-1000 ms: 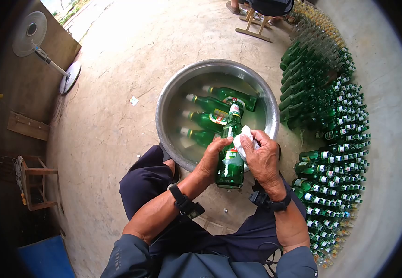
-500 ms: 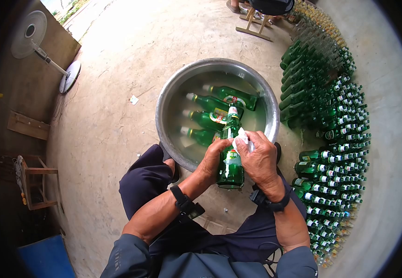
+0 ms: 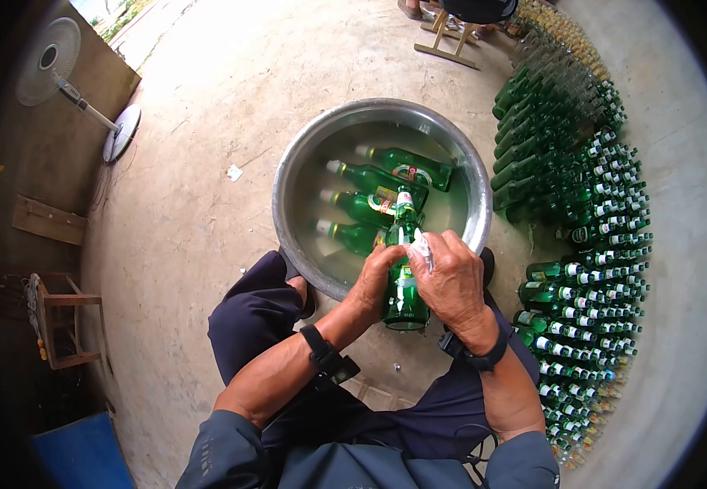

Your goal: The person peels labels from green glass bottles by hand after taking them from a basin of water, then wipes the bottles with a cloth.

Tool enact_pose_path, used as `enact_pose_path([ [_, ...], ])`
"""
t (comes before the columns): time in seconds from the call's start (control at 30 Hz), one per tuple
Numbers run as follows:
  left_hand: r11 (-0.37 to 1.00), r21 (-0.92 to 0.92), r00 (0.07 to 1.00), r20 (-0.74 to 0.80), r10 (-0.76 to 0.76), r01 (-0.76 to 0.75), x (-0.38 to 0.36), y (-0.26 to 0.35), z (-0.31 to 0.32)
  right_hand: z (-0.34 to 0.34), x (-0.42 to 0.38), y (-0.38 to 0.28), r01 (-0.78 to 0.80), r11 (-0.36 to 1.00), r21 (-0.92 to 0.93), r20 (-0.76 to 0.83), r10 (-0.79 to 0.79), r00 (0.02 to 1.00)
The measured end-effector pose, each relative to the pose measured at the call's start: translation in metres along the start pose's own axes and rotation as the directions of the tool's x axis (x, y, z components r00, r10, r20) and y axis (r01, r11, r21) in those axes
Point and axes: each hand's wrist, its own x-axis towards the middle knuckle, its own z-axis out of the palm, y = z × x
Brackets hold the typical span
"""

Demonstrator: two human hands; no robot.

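Note:
A green glass bottle [image 3: 406,306] is held over the near rim of a metal basin [image 3: 298,145], its neck pointing away from me. My left hand [image 3: 375,279] grips the bottle's left side. My right hand [image 3: 453,281] is closed on a crumpled white scrap [image 3: 422,248] and presses it against the bottle's right side, over the label area. Inside the basin, several green bottles [image 3: 409,167] lie in cloudy water, their necks toward the left.
Many green bottles [image 3: 569,314] are stacked along the right wall. A standing fan [image 3: 50,57] and a wooden stool frame [image 3: 72,301] are at the left. At the top, a person's foot [image 3: 410,10] shows near a wooden-legged seat [image 3: 446,55]. A white scrap [image 3: 234,173] lies on the floor.
My right hand has turned slightly and shifted a little to the left over the bottle, covering more of the white scrap. My left hand keeps its grip.

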Motion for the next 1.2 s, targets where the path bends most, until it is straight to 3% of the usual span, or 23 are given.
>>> enact_pose_path([
  [1.2, 0.999, -0.007, 0.998, -0.054, -0.037, 0.037, 0.009, -0.016, -0.013, 0.009, -0.006, 0.003, 0.099, 0.975, -0.197, 0.096, -0.082, 0.992],
])
